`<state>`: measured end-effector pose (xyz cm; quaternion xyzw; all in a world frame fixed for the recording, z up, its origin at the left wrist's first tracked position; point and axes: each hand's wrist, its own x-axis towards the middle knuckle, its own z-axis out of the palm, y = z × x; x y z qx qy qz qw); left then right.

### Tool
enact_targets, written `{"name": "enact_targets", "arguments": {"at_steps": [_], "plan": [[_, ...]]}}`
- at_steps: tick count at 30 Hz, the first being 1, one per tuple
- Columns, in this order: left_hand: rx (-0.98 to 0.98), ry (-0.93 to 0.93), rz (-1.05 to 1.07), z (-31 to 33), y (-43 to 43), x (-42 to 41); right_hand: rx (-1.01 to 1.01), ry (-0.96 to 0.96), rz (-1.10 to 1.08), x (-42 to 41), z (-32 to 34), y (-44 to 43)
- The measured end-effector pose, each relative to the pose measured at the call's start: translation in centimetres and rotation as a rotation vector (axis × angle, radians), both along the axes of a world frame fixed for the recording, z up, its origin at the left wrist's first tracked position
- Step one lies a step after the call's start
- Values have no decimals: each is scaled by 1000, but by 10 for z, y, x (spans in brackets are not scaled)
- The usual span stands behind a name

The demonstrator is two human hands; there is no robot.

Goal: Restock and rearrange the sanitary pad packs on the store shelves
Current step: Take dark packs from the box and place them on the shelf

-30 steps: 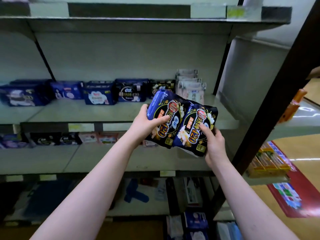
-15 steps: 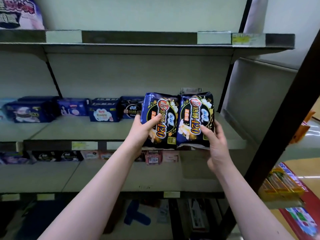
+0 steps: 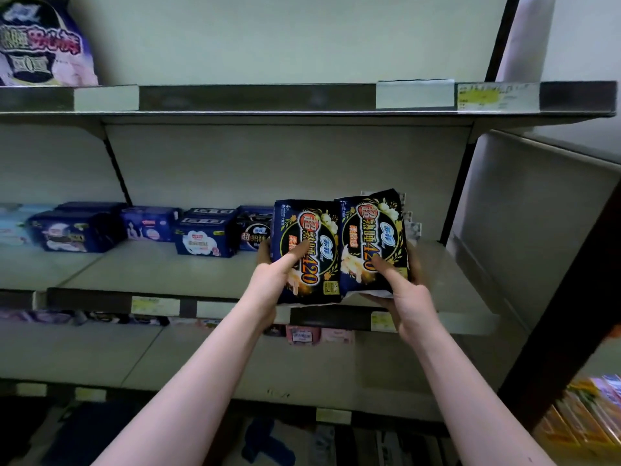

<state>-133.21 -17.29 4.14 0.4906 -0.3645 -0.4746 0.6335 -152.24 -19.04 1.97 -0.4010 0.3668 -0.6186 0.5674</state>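
Note:
Two dark blue-and-black pad packs marked "420" stand side by side, upright, over the right part of the middle shelf. My left hand grips the left pack, thumb across its front. My right hand grips the right pack from below and the side, thumb on its front. The packs' lower edges sit at the shelf's front edge; whether they rest on it I cannot tell.
A row of dark blue packs lines the back of the middle shelf to the left. A large pack stands on the top shelf at left. Pink packs lie on the lower shelf. A dark upright post rises at right.
Both hands have carried the two packs up and forward from in front of the shelf to its right part. The packs have turned from tilted to upright.

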Motion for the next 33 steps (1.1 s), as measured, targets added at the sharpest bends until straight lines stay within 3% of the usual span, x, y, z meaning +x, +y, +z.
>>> {"name": "enact_targets", "arguments": {"at_steps": [7, 9, 12, 19, 26, 33], "plan": [[48, -4, 72, -3, -20, -16, -19, 86, 12, -16, -9, -29], [82, 164, 130, -1, -21, -14, -45, 132, 28, -21, -12, -33], [6, 421, 29, 0, -19, -4, -102, 233, 54, -26, -17, -36], [-72, 399, -133, 11, -25, -11, -180, 509, 37, -12, -14, -45], [-35, 635, -211, -5, -48, 10, -279, 820, -75, 5, -19, -70], [-11, 651, -278, -14, -84, 44, -223, 701, -186, 25, -17, -110]]}}
